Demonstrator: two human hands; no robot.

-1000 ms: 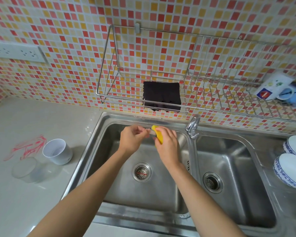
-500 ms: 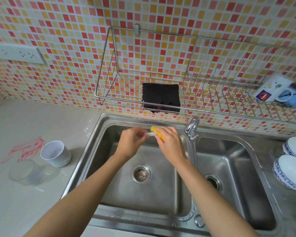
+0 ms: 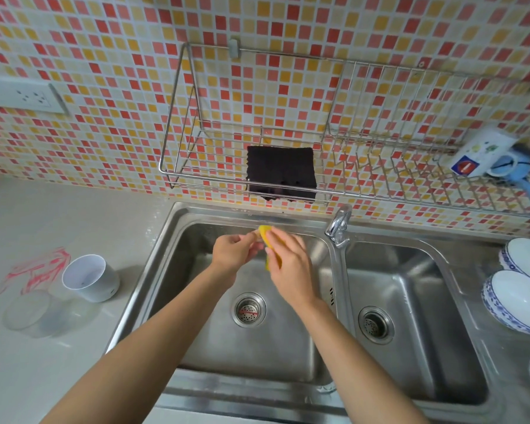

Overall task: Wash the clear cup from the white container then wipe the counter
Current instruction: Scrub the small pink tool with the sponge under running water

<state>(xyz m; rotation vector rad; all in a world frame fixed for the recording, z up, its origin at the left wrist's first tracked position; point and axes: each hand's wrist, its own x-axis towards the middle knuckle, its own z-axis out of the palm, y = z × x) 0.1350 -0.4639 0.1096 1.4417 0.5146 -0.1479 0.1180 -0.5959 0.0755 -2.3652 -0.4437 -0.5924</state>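
Left hand: my left hand [image 3: 233,251] is over the left basin, fingers pinched narrow at 9 o'clock of the sponge; whether they grip its edge or something small I cannot tell.
Right hand: my right hand [image 3: 289,264] is wrapped around the yellow sponge [image 3: 265,234], palm down, holding it; the two hands touch at the fingertips.
Sponge: only a yellow strip shows at 12 o'clock of my right hand and a sliver under the thumb side.
Sink: double steel sink [image 3: 196,215]; both hands sit above the left basin, its drain [image 3: 249,309] at 6 o'clock of my hands.
Tap: chrome tap [image 3: 338,226] on the divider, at 3 o'clock of my hands, near but apart.
Clear cup: clear cup [image 3: 32,312] rests on the bench [image 3: 58,362], at 8 o'clock of my hands, well apart from them; upright or tilted, cannot tell.
White container: white container [image 3: 89,278] lies tilted with its open mouth toward me, just beside the clear cup at its 2 o'clock, next to the sink rim.
Red marks: red scribble [image 3: 43,267] on the bench at 12 o'clock of the clear cup.
Rack: wire rack [image 3: 178,175] on the tiled wall, at 12 o'clock of my hands.
Cloth: dark cloth [image 3: 280,172] hangs over the rack's front rail.
Bowls: white bowls with blue rims [image 3: 520,298] at 3 o'clock on the right drainer.
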